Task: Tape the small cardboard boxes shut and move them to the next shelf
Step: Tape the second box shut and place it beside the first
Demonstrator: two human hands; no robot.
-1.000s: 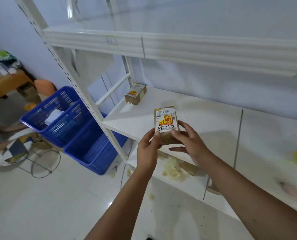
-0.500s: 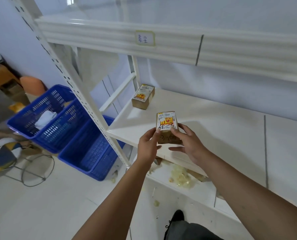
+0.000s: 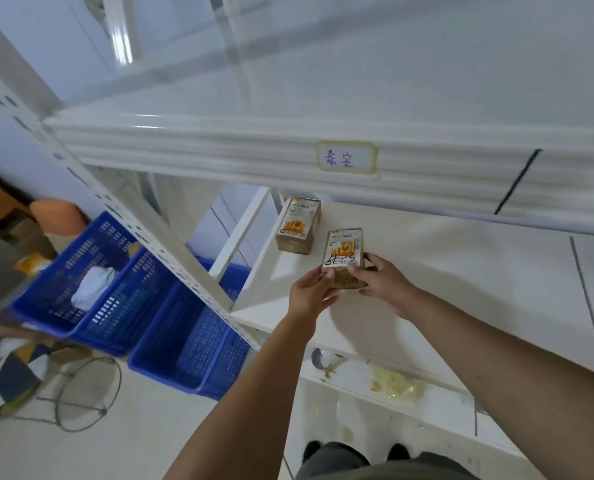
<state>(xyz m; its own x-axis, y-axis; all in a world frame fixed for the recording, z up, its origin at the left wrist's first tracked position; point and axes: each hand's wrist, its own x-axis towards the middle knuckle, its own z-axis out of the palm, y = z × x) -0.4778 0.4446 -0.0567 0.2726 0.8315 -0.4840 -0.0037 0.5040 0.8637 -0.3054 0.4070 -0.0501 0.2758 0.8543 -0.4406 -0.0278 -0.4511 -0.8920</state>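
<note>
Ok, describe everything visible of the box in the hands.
The small cardboard box is brown, with a white-and-yellow printed label on top, dark pen marks scrawled across it, and handwriting on its near side. The left hand and right hand grip its near end over the white shelf. A second box lies just beyond, apart. Whether it touches the shelf is unclear.

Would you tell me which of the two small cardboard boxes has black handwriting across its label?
The held box, gripped by the left hand and right hand; the other box, standing free on the shelf behind it, has an unmarked label.
</note>
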